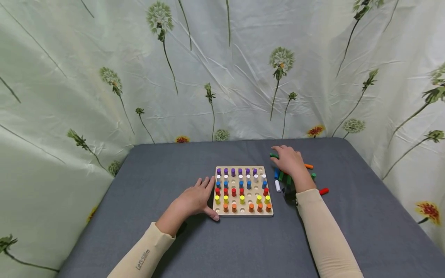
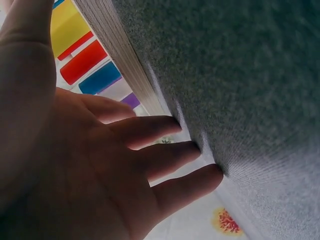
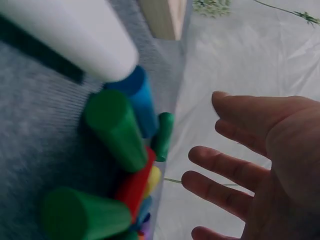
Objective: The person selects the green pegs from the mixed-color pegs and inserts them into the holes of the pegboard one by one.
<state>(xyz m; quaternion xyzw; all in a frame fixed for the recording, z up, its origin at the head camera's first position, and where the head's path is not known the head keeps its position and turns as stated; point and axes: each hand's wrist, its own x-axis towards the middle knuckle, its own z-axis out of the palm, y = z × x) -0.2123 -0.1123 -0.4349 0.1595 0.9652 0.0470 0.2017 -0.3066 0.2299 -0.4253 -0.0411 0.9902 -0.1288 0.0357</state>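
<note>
Many smooth cylindrical pegs point(image 1: 233, 192) | squarish layered-wood board point(image 1: 240, 213) | left hand point(image 1: 195, 198) wide against it | right hand point(image 1: 289, 160) wide

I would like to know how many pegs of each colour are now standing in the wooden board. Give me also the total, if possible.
Purple pegs: 6
White pegs: 6
Blue pegs: 5
Red pegs: 5
Yellow pegs: 5
Orange pegs: 5
Total in the board: 32

Wooden board point(image 1: 243, 213), matt cloth tabletop point(image 1: 250, 247), glossy creased backdrop point(image 1: 222, 69); smooth pegs point(image 3: 115, 127), blurred, perhaps painted wood.
</note>
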